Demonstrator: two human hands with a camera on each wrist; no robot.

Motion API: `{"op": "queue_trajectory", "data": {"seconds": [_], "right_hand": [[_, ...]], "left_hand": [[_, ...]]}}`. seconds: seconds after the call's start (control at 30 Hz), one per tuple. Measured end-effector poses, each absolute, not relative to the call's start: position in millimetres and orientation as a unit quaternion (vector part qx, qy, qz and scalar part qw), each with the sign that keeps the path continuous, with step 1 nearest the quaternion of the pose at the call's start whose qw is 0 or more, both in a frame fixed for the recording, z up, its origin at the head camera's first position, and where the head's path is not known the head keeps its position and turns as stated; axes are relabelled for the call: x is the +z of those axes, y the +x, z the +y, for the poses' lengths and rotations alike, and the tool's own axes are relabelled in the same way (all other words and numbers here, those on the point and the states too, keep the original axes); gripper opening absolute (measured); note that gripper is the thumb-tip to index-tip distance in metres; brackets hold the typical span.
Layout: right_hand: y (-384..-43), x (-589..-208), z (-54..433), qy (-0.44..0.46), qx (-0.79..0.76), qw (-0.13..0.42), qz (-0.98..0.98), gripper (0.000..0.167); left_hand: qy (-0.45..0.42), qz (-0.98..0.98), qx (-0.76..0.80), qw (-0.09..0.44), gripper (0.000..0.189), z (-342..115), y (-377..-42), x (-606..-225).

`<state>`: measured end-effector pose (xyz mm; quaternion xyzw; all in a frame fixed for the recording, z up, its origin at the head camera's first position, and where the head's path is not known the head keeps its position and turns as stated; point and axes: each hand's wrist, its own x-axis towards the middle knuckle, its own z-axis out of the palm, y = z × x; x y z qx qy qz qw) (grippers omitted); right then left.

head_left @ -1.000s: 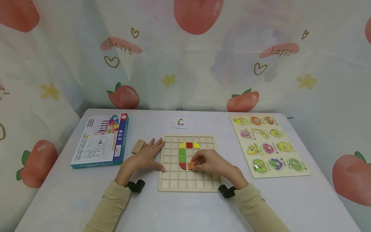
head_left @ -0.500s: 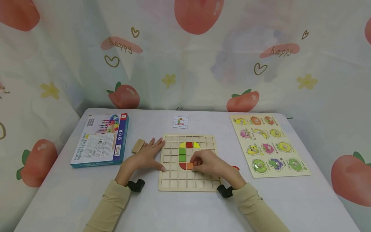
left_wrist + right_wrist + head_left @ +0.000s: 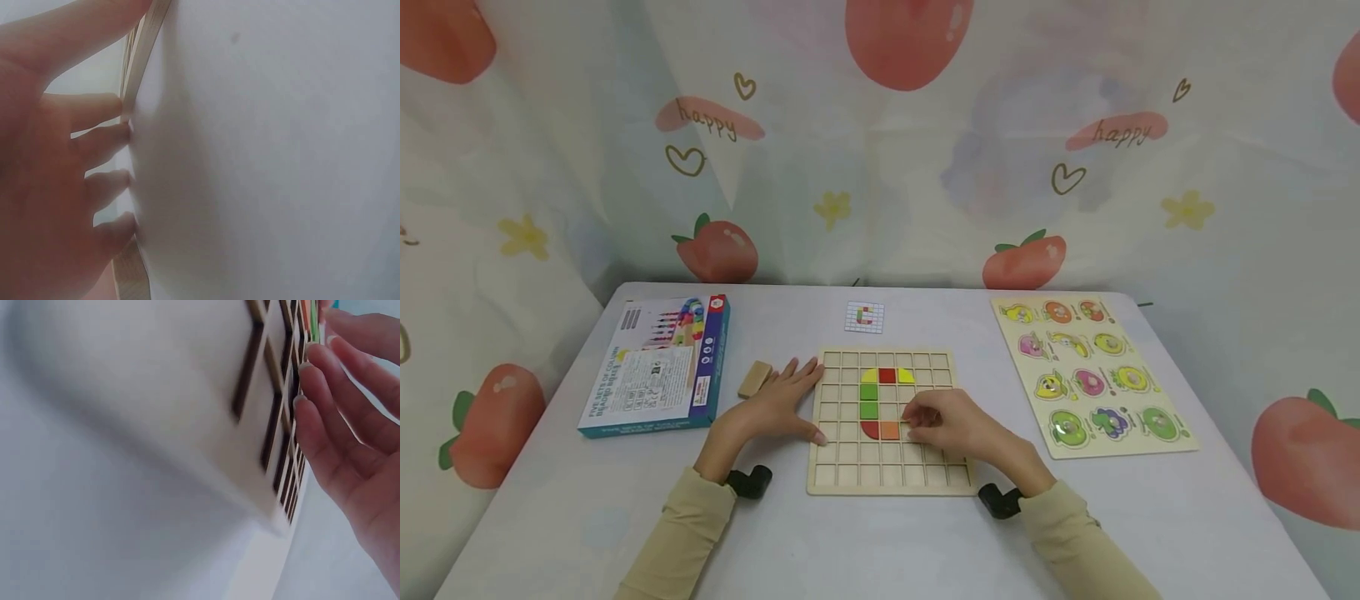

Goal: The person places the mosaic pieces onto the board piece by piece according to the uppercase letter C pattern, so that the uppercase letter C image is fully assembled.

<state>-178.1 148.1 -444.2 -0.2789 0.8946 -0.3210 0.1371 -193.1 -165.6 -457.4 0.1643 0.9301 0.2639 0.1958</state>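
A wooden grid board (image 3: 842,479) lies on the table in the head view. An orange square tile (image 3: 890,430) sits flat in a cell beside a red rounded tile (image 3: 870,430). Above them run two green tiles (image 3: 868,400), then a red square tile (image 3: 887,376) between yellow rounded tiles (image 3: 906,376). My right hand (image 3: 951,423) hovers just right of the orange tile, fingers loosely bent and holding nothing; the right wrist view shows its fingertips close over the grid. With fingers spread, my left hand (image 3: 775,407) rests at the board's left edge, thumb on the rim.
A wooden block (image 3: 755,379) lies by my left fingers. Left of it is a blue-edged box (image 3: 655,367). Behind the board lies a small pattern card (image 3: 864,317), and at the right a fruit puzzle board (image 3: 1090,375). A patterned cloth (image 3: 902,167) hangs behind the table.
The orange tile, pinched and tilted before, went down flat into its cell. My right hand let go of it and shifted slightly right. My left hand stayed put.
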Motion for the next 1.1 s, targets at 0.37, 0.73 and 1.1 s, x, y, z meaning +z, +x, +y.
{"op": "queue_trajectory", "data": {"seconds": [0.37, 0.73, 1.1], "right_hand": [[-171, -447, 180, -0.254, -0.324, 0.101, 0.906, 0.014], [-164, -447, 213, -0.221, -0.302, 0.068, 0.925, 0.016], [-161, -445, 238, -0.194, -0.279, 0.055, 0.939, 0.020]], "left_hand": [[0.165, 0.930, 0.264, 0.194, 0.114, -165, -192, -457], [0.163, 0.930, 0.264, 0.195, 0.114, -164, -191, -456], [0.168, 0.930, 0.265, 0.193, 0.112, -165, -191, -456]]}}
